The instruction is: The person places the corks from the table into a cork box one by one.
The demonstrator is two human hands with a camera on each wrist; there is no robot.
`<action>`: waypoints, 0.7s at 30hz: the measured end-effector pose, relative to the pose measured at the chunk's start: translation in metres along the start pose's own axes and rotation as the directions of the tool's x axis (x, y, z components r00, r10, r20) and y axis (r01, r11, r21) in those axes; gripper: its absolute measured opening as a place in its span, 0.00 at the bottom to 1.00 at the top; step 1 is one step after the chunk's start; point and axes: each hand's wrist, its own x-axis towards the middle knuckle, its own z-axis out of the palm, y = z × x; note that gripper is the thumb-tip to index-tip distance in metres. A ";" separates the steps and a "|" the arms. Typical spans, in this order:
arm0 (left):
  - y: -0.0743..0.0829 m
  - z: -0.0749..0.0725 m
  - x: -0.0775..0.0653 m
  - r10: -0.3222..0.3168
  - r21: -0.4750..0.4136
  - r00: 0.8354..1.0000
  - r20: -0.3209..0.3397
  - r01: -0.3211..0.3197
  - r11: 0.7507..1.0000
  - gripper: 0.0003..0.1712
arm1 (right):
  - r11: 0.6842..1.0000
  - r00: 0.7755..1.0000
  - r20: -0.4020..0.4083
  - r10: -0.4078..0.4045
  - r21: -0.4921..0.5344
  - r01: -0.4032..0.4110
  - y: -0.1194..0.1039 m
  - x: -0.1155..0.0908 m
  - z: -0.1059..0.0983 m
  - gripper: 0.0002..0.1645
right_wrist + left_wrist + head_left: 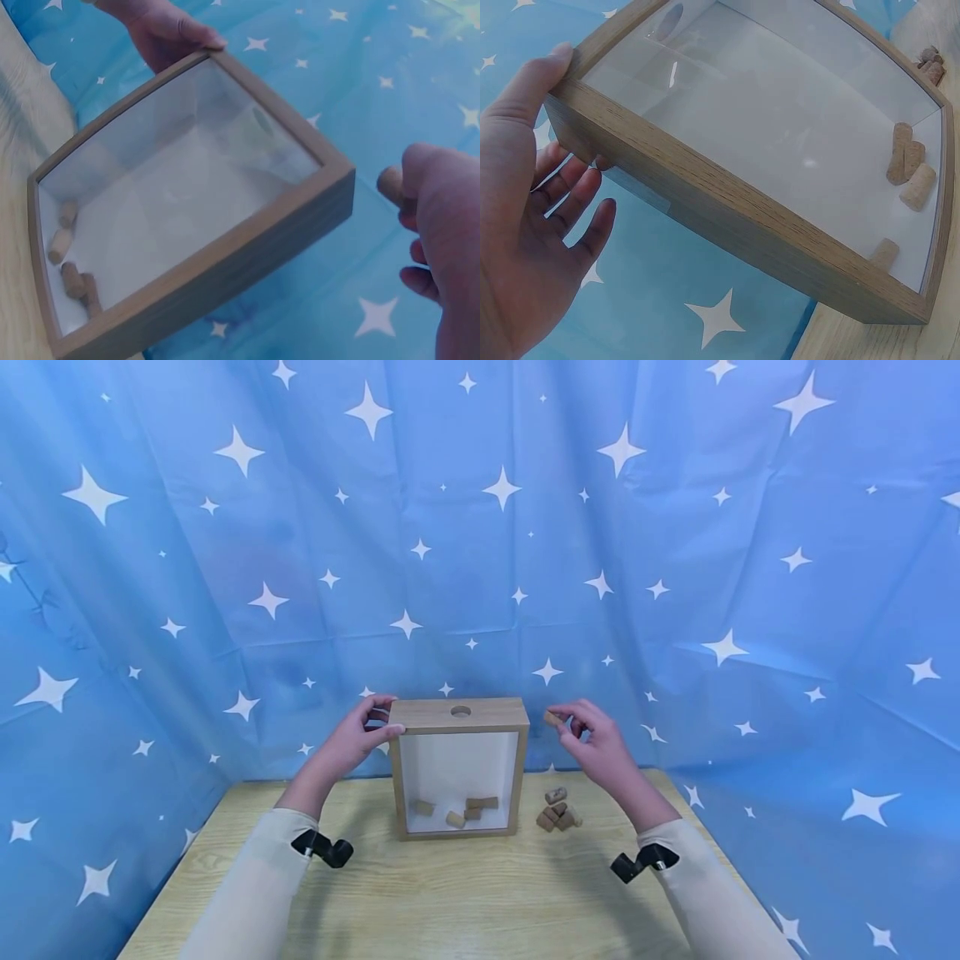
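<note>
An upright wooden shadow box (459, 716) with a clear front and a round hole in its top stands on the table. Several corks (455, 819) lie inside at its bottom. My left hand (354, 735) holds the box's upper left corner, thumb at the front edge and fingers reaching behind. To the right of the box, at about the height of its top, my right hand (597, 745) pinches a cork (552, 718) between thumb and fingers. In the right wrist view, that cork (390, 185) is partly hidden by the hand and apart from the box.
A small pile of loose corks (555, 816) lies on the light wood table (450, 893), right of the box. Behind the table hangs a blue curtain (465, 568) with white stars.
</note>
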 end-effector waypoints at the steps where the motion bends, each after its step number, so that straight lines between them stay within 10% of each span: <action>1: 0.000 0.000 0.000 0.000 -0.001 1.000 0.001 0.000 1.000 0.43 | 1.000 1.000 0.002 -0.005 0.002 0.005 -0.001 0.002 0.000 0.20; 21: -0.002 0.000 0.000 0.004 -0.010 1.000 0.005 -0.004 1.000 0.43 | 0.998 0.998 0.038 -0.047 0.036 0.046 -0.030 0.034 0.016 0.11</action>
